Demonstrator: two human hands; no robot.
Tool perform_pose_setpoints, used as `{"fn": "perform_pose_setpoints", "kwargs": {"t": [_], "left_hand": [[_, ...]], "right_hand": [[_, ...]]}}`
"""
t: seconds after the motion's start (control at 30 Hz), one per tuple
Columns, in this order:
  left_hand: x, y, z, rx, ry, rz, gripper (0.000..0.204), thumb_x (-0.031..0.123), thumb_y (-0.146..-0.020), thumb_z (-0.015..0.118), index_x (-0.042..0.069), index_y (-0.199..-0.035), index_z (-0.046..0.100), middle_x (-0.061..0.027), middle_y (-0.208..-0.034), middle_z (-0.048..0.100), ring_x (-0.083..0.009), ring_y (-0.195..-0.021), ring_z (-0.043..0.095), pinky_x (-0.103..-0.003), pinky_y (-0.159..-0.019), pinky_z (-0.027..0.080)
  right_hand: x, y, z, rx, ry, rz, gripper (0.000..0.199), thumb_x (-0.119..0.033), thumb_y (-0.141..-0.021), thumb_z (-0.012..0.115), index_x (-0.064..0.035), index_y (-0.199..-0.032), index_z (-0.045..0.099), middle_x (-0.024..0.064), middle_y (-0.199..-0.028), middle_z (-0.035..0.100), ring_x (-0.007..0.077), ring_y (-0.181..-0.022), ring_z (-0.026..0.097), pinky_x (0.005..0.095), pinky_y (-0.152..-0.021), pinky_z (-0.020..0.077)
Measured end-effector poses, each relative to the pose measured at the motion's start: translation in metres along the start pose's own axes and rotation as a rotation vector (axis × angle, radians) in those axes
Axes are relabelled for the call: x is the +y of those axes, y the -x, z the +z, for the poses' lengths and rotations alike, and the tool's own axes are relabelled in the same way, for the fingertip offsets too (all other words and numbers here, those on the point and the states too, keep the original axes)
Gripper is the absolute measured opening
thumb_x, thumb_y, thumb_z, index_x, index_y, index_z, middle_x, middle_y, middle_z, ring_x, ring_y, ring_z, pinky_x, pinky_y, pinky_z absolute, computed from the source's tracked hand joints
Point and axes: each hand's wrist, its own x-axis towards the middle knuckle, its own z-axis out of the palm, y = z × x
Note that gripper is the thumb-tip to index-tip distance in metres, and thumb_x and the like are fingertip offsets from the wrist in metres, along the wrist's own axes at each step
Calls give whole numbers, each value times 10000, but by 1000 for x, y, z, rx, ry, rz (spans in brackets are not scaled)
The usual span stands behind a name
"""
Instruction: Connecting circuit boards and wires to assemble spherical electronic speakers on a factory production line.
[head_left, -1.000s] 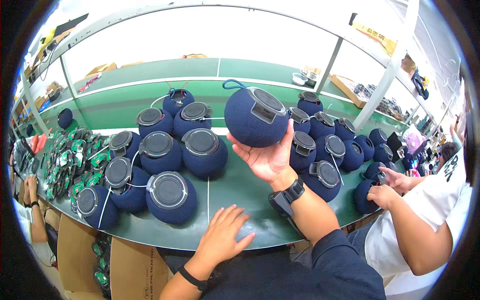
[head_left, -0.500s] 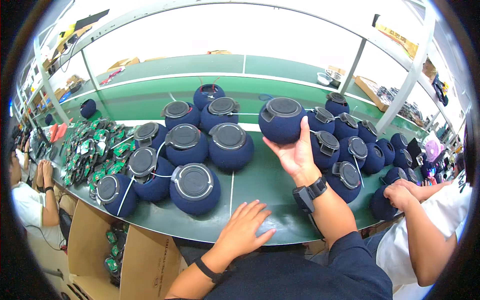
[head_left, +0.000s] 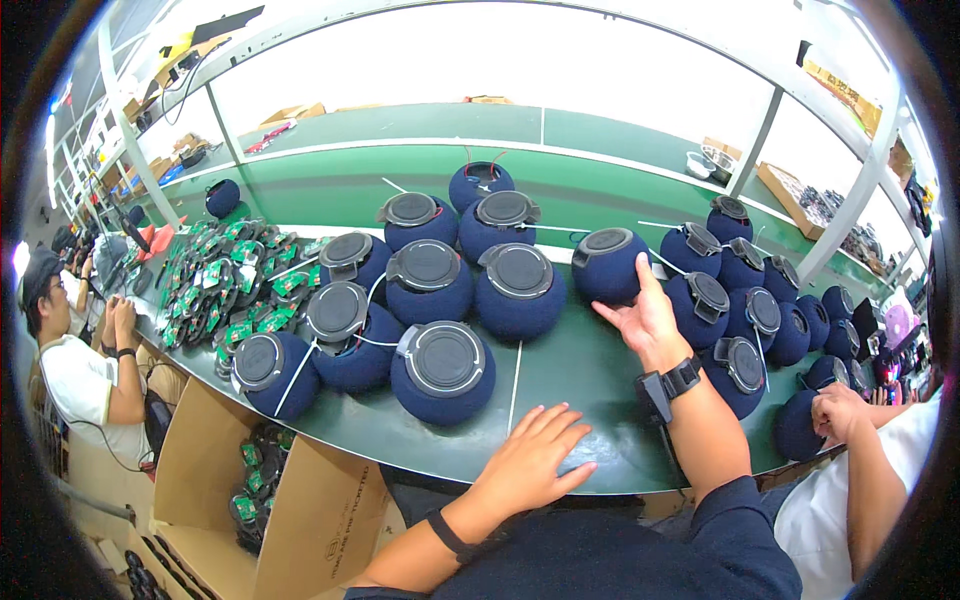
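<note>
Fingers of the right hand (head_left: 645,318) spread wide and cup the near side of a navy ball-shaped speaker (head_left: 608,266) that sits on the green surface (head_left: 570,370), thumb toward its right flank, palm turned up; a black watch (head_left: 668,383) bands the wrist. The left hand (head_left: 530,462) lies flat and empty, fingers splayed, at the near edge of the surface. Whether the right palm presses the speaker's base cannot be told. A cluster of like speakers (head_left: 445,360) crowds the left, another row (head_left: 745,310) the right, leaving a bare strip between. A neighbour's fist (head_left: 835,412) hides part of one speaker at far right. Green circuit boards (head_left: 225,285) pile up at left, blurred by the rim.
</note>
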Motion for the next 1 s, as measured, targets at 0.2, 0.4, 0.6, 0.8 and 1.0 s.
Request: {"fn": "perform_pose_setpoints", "kwargs": {"t": [0.2, 0.4, 0.6, 0.8, 1.0], "left_hand": [[-1, 1, 0, 8, 7, 27, 520, 419, -935, 696, 61, -1305, 626, -186, -1401, 585, -368, -1402, 482, -531, -1198, 332], [0, 2, -2, -4, 28, 41, 531, 431, -933, 699, 62, -1307, 626, -180, -1398, 590, -364, -1398, 487, -533, -1196, 333], [-1, 2, -3, -12, 36, 38, 536, 438, -936, 692, 61, -1311, 626, -174, -1389, 596, -363, -1388, 496, -535, -1189, 338], [1, 0, -5, -35, 2, 44, 517, 429, -941, 684, 59, -1299, 636, -169, -1373, 602, -357, -1390, 486, -535, -1190, 331], [3, -4, -5, -45, -18, 18, 496, 405, -928, 704, 59, -1278, 645, -160, -1362, 607, -350, -1382, 492, -529, -1178, 342]], "right_hand": [[-10, 14, 5, 164, 143, -171, 722, -290, -1047, 566, -186, -1639, 166, 126, -1625, 336, 366, -1488, 361, 699, -1170, 227], [-10, 31, 21, 191, 394, -367, 729, -104, -965, 587, -46, -1614, 262, 154, -1597, 346, 262, -1455, 343, 482, -1197, 179], [-37, 32, 55, 88, 400, -631, 521, -240, -1004, 676, 7, -1425, 494, 87, -1259, 616, 148, -1126, 562, 294, -1000, 434], [-83, -50, 112, -118, 764, -795, 400, -392, -1034, 635, -8, -950, 715, 12, -892, 681, 100, -821, 545, 295, -701, 449], [-61, -141, 134, -266, 1389, -862, 245, -191, -1012, 557, -60, -1166, 695, 199, -1078, 729, 282, -1002, 697, 409, -878, 542]]}}
